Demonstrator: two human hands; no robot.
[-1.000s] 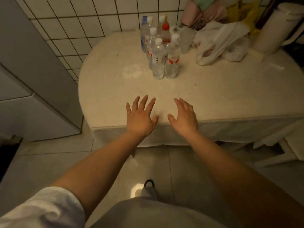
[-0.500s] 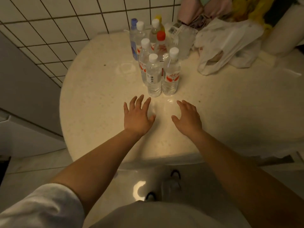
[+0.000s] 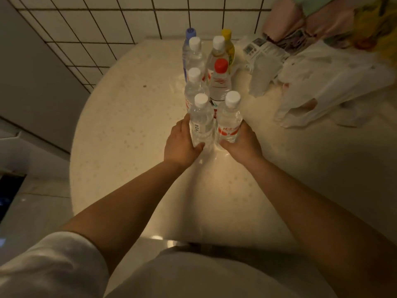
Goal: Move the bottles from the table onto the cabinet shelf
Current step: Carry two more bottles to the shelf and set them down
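The left hand [image 3: 182,143] wraps the lower body of the nearest clear bottle with the white label [image 3: 202,121], thumb across its front. The right hand [image 3: 241,143] curls around the red-labelled bottle [image 3: 229,120] just beside it. Both stand upright on the round cream table [image 3: 129,130] (whether either is lifted, I cannot tell). Behind them cluster more bottles, one red-capped [image 3: 220,80], near a white plastic bag [image 3: 326,89].
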